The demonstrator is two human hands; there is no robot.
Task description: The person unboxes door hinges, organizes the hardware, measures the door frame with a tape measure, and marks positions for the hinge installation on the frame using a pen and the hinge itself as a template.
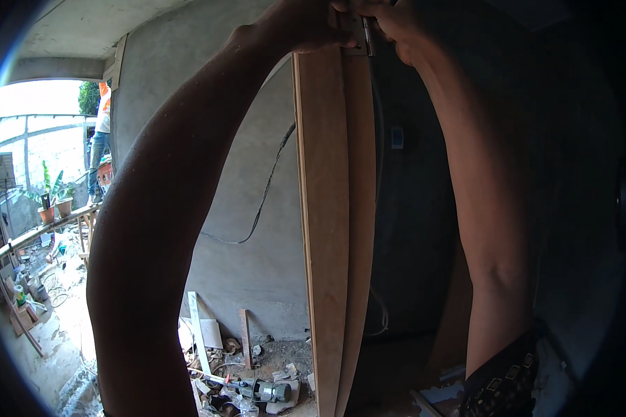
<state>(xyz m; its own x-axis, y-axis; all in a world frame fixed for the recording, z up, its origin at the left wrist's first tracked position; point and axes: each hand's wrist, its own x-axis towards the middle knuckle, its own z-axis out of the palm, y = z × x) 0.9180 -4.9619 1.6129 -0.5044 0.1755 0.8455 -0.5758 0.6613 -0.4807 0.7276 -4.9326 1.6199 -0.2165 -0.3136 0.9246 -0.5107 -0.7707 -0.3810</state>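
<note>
Both my arms reach up to the top of a wooden door frame (327,174). A metal hinge (357,43) sits against the frame's upper part, its barrel pointing down along the right side. My left hand (305,26) is closed at the hinge's left, its thumb pressed on the plate. My right hand (395,26) is at the hinge's right with fingers curled together by the barrel; what they pinch is hidden. The top edge of the picture cuts off part of both hands.
A grey plaster wall (257,187) with a dangling black cable (266,187) stands left of the frame. A power tool (264,390) lies among floor debris and wood strips. To the right is a dark opening. Another person (99,142) stands outside at far left, near potted plants.
</note>
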